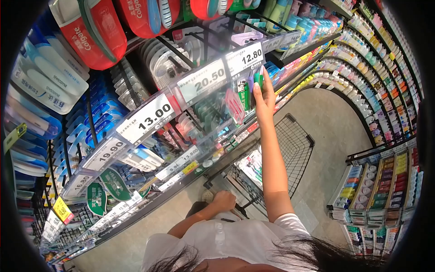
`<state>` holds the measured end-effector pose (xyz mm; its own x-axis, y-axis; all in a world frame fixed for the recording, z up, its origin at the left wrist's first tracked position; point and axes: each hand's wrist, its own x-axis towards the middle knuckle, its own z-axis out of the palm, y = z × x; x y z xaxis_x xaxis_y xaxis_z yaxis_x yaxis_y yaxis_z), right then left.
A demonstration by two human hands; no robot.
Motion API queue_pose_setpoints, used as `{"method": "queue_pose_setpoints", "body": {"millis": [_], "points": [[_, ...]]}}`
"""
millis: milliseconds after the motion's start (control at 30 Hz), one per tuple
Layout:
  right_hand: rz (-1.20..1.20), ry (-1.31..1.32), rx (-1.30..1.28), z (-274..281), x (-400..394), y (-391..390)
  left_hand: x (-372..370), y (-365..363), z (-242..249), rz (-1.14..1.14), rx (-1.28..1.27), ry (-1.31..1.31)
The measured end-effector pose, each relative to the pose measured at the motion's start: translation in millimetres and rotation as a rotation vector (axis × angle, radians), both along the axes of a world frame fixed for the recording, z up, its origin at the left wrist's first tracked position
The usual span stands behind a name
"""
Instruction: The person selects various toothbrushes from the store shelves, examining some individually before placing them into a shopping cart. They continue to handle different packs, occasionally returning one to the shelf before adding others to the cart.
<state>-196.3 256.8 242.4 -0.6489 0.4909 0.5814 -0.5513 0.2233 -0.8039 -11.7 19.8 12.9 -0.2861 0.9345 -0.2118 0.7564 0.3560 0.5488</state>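
Right hand (265,93) grips one green pack (258,80); left hand (224,200) clasps one cart (294,145).

Green pack (258,80) half hidden by right hand (265,97); label unreadable.

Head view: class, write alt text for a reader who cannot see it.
The person's right hand grips a green packet hanging on a shop's toothbrush rack. The left hand rests on a wire shopping cart below.
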Motion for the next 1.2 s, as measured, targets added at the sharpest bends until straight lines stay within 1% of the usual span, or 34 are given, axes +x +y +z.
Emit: {"method": "queue_pose_setpoints", "body": {"millis": [133,200,267,433,500,600,767,867,967,1067,1167,1200], "points": [[-0.049,0.015,0.006,5.2,6.3,-5.1,1.1,0.5,2.6,0.009,-0.026,0.004],[-0.135,-0.067,-0.012,8.8,9.2,-5.9,0.8,0.6,3.9,0.016,-0.036,0.003],[-0.182,0.014,-0.009,9.4,4.4,-4.6,1.5,0.4,3.3,0.019,-0.043,-0.002],[-0.329,-0.028,0.241,6.1,4.6,5.0,0.5,0.8,3.1,0.010,-0.029,-0.002],[-0.340,-0.057,0.265,6.7,7.4,4.0,2.6,1.4,2.2,0.026,-0.043,0.004],[-0.342,-0.088,0.235,13.6,11.2,-2.7,2.3,2.8,0.1,0.018,-0.067,0.004],[-0.494,-0.033,0.465,25.8,17.1,-9.9,0.6,4.3,3.9,0.001,-0.099,-0.005],[-0.509,-0.097,0.494,22.3,18.7,-11.1,1.1,5.1,3.0,0.008,-0.109,-0.008],[-0.499,-0.027,0.459,20.7,12.1,-8.3,2.1,5.3,2.4,0.008,-0.104,0.001],[-0.413,-0.007,0.389,10.7,2.5,-4.3,2.0,4.6,4.9,0.009,-0.089,0.009],[-0.366,-0.022,0.385,11.2,-2.9,-6.9,4.1,4.4,4.7,0.029,-0.088,0.006],[-0.251,-0.150,0.272,7.1,-2.8,-6.7,4.2,4.7,3.9,0.032,-0.095,0.005]]}}
